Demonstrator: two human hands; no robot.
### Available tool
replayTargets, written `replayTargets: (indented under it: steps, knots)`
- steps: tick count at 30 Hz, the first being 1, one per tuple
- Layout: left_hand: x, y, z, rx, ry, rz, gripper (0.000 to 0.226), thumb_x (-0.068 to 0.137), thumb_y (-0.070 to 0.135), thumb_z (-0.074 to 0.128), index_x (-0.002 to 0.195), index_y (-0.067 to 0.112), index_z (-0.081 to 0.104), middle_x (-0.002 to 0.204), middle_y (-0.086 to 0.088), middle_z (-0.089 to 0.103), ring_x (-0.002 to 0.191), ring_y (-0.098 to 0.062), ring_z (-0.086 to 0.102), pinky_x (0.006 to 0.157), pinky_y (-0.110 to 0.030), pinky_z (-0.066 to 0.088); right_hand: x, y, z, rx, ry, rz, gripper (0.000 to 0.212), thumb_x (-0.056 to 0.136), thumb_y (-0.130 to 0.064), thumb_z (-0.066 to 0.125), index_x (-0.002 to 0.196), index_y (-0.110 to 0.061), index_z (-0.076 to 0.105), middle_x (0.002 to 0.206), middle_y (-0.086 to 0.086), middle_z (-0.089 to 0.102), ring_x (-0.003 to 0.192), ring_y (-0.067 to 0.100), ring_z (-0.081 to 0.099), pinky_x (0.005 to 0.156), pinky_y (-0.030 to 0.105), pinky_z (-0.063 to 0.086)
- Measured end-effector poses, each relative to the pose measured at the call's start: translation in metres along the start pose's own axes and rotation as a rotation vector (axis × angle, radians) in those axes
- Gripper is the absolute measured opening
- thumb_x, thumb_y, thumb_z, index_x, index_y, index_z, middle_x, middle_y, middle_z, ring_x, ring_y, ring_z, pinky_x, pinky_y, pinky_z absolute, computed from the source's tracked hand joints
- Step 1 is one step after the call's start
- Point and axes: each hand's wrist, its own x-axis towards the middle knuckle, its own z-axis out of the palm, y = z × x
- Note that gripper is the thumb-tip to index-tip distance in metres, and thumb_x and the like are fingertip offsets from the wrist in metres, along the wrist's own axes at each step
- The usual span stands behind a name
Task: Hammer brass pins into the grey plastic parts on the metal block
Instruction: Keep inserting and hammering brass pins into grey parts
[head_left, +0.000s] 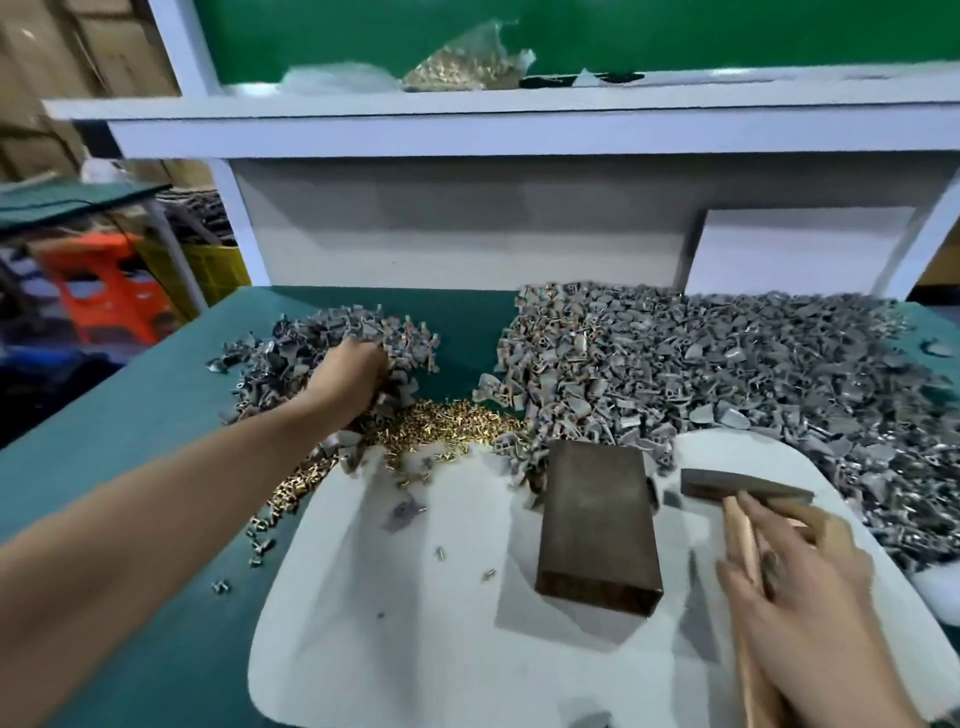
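A dark metal block (597, 525) lies on a white sheet (415, 623) in front of me, its top bare. My left hand (353, 376) reaches into the smaller pile of grey plastic parts (322, 343) at the far left, fingers buried among them, so what it holds is hidden. Loose brass pins (457, 426) lie in a heap between that pile and the block. My right hand (800, 597) grips the wooden handle of a hammer (743, 488), whose dark head rests on the sheet just right of the block.
A much larger pile of grey parts (727, 364) covers the green table's right side. A white shelf (519, 109) above holds a clear bag of brass pins (467, 62). Stray pins lie scattered at the sheet's left edge. An orange stool (104, 286) stands off the table's left.
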Motion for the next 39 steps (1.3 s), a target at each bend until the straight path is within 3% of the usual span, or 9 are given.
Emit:
replayTargets:
  steps: [5, 8, 13, 18, 21, 25, 31, 36, 39]
  knots:
    - [0.0, -0.005, -0.011, -0.24, 0.052, -0.064, 0.019, 0.094, 0.0, 0.052, 0.096, 0.008, 0.069, 0.103, -0.01, 0.067, 0.071, -0.005, 0.053, 0.057, -0.013, 0.04, -0.003, -0.038, -0.012, 0.086, 0.17, -0.355, 0.038, 0.075, 0.002, 0.072, 0.109, -0.016, 0.069, 0.103, -0.004, 0.054, 0.096, 0.024, 0.057, 0.092, 0.023, 0.042]
    - [-0.004, 0.001, -0.026, -0.402, 0.146, -0.079, 0.02, 0.092, 0.002, 0.057, 0.109, 0.008, 0.068, 0.11, -0.009, 0.068, 0.078, -0.008, 0.056, 0.052, -0.009, 0.038, 0.006, -0.089, -0.002, 0.122, 0.001, -0.501, 0.028, 0.08, -0.004, 0.07, 0.098, -0.025, 0.073, 0.09, -0.016, 0.064, 0.074, -0.001, 0.062, 0.073, 0.004, 0.043]
    - [-0.033, 0.019, -0.058, -0.703, 0.221, -0.05, 0.016, 0.093, 0.002, 0.056, 0.102, 0.015, 0.061, 0.101, -0.007, 0.068, 0.077, -0.014, 0.067, 0.049, -0.015, 0.048, 0.022, -0.166, 0.071, -0.121, -0.528, -0.629, 0.017, 0.089, -0.009, 0.062, 0.101, -0.015, 0.072, 0.1, 0.003, 0.07, 0.079, 0.011, 0.061, 0.08, 0.023, 0.052]
    - [-0.084, 0.015, -0.077, -0.984, 0.156, -0.013, 0.022, 0.094, 0.005, 0.057, 0.098, 0.022, 0.07, 0.106, -0.003, 0.069, 0.077, -0.012, 0.072, 0.076, -0.054, 0.055, 0.015, -0.174, 0.126, -0.361, -0.604, -0.71, 0.006, 0.087, -0.007, 0.058, 0.091, -0.009, 0.062, 0.094, 0.01, 0.064, 0.084, 0.023, 0.062, 0.074, 0.032, 0.055]
    - [-0.102, 0.018, -0.077, -1.324, 0.043, -0.147, 0.021, 0.09, -0.002, 0.058, 0.092, 0.012, 0.073, 0.106, -0.009, 0.07, 0.08, -0.01, 0.072, 0.073, -0.021, 0.057, 0.016, -0.174, 0.132, -0.364, -0.571, -0.72, 0.008, 0.089, -0.007, 0.057, 0.093, -0.009, 0.063, 0.097, 0.013, 0.066, 0.089, 0.027, 0.063, 0.072, 0.031, 0.051]
    - [-0.115, 0.047, -0.069, -1.79, -0.176, -0.365, 0.013, 0.084, -0.007, 0.06, 0.087, 0.001, 0.07, 0.087, -0.011, 0.074, 0.076, -0.011, 0.072, 0.064, -0.015, 0.056, 0.011, -0.173, 0.114, -0.311, -0.548, -0.719, 0.014, 0.085, -0.01, 0.06, 0.099, -0.013, 0.061, 0.102, 0.013, 0.064, 0.094, 0.029, 0.061, 0.079, 0.031, 0.05]
    - [-0.132, 0.098, -0.049, -1.571, -0.044, -0.046, 0.013, 0.084, -0.004, 0.065, 0.082, 0.009, 0.065, 0.077, -0.002, 0.07, 0.066, -0.009, 0.064, 0.07, -0.017, 0.055, 0.017, -0.124, 0.025, -0.003, -0.442, -0.619, 0.025, 0.071, 0.002, 0.068, 0.077, -0.021, 0.061, 0.065, -0.009, 0.06, 0.059, 0.001, 0.054, 0.057, 0.009, 0.04]
    - [-0.155, 0.136, -0.015, -1.009, 0.04, 0.298, 0.024, 0.079, -0.003, 0.07, 0.078, 0.019, 0.061, 0.079, 0.001, 0.069, 0.074, -0.011, 0.064, 0.074, -0.032, 0.055, 0.023, -0.065, -0.001, 0.254, -0.323, -0.427, 0.033, 0.07, 0.013, 0.066, 0.072, -0.019, 0.06, 0.068, 0.001, 0.062, 0.061, 0.016, 0.055, 0.068, 0.036, 0.049]
    - [-0.164, 0.146, 0.004, -0.857, 0.105, 0.456, 0.022, 0.077, -0.007, 0.067, 0.083, 0.014, 0.064, 0.085, 0.002, 0.069, 0.08, -0.01, 0.063, 0.076, -0.034, 0.053, 0.02, -0.043, 0.006, 0.258, -0.216, -0.402, 0.037, 0.07, 0.015, 0.063, 0.07, -0.023, 0.06, 0.07, 0.002, 0.061, 0.066, 0.021, 0.057, 0.067, 0.035, 0.048]
